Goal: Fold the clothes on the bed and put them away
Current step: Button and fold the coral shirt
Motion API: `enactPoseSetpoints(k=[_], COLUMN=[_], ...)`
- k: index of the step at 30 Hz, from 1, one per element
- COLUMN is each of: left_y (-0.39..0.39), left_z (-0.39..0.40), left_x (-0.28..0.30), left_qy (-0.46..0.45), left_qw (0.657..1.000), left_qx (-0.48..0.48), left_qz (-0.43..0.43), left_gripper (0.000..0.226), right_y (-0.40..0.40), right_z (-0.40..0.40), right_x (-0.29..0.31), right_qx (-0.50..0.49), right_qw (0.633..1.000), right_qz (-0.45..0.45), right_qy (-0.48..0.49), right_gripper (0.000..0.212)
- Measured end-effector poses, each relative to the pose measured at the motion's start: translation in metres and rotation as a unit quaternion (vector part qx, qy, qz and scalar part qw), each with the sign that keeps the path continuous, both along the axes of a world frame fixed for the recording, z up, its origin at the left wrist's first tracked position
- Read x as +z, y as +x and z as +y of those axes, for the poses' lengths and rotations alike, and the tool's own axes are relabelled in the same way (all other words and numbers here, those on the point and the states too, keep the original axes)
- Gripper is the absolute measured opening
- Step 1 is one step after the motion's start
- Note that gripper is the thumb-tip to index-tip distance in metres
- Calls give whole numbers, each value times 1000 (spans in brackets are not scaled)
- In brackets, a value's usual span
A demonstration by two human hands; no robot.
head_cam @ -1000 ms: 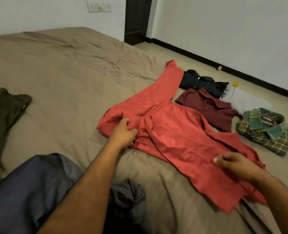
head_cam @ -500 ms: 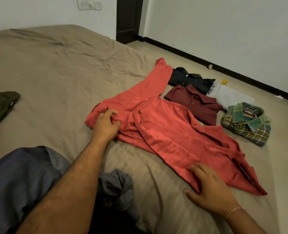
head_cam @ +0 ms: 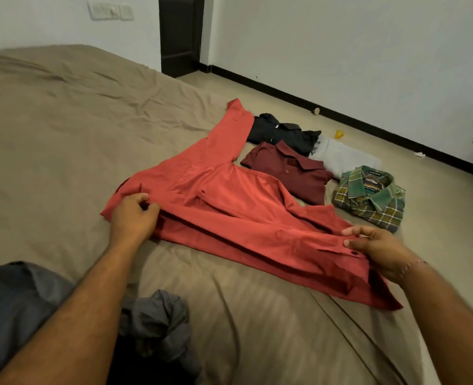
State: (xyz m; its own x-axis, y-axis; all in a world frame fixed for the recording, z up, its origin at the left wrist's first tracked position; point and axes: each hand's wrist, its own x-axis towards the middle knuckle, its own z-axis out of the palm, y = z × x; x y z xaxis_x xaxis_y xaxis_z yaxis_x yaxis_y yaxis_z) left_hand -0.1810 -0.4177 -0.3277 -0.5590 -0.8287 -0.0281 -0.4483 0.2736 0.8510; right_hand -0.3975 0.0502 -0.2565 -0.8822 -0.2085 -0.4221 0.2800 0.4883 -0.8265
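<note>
A red long-sleeved shirt (head_cam: 238,207) lies spread on the brown bed sheet (head_cam: 77,129), one sleeve stretched toward the far right. My left hand (head_cam: 134,218) grips the shirt's collar end, fingers curled into the cloth. My right hand (head_cam: 377,248) pinches the shirt's hem edge near a button, at the right. The near side of the shirt is folded over lengthwise between the two hands.
Folded clothes lie beyond the red shirt: a maroon polo (head_cam: 288,170), a dark garment (head_cam: 282,133), a white one (head_cam: 341,157) and a green plaid shirt (head_cam: 368,198). A crumpled grey garment (head_cam: 157,326) lies near me. The bed's right edge drops to the floor.
My right hand left the sheet and took the hem edge farther right. The shirt's near side got folded over. My left hand stays on the collar end.
</note>
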Motion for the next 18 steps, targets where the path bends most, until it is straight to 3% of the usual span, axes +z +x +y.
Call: enactPoseSetpoints(k=[3, 5, 7, 9, 11, 13, 14, 16, 18], left_y=[3, 7, 13, 15, 14, 9, 6, 0, -6], left_z=[13, 15, 18, 28, 44, 58, 62, 56, 38], left_x=[4, 2, 1, 5, 7, -2, -8, -16, -19], left_qy=[-56, -95, -196, -302, -368, -424, -436, -446, -474], left_qw=[998, 993, 976, 945, 898, 826, 804, 797, 782], left_qx=[-12, -29, -39, -78, -207, -333, -359, -351, -337], left_qz=[-40, -60, -88, -98, -124, -164, -184, -209, -225], left_gripper=[45, 48, 58, 80, 102, 107, 105, 94, 83], right_y=[-12, -12, -1, 34, 75, 100, 105, 104, 99], right_z=[3, 0, -5, -17, -33, -43, -44, -42, -36], right_x=[-20, -29, -36, -43, -51, -68, -80, -94, -92], right_qx=[-54, -61, -33, 72, 276, 413, 426, 395, 353], right_qw=[993, 967, 884, 825, 807, 773, 765, 772, 767], right_qz=[81, 172, 342, 490, 491, 419, 393, 373, 404], right_qy=[60, 175, 316, 271, 180, 237, 281, 330, 352], right_gripper=[22, 20, 27, 44, 64, 81, 84, 81, 79])
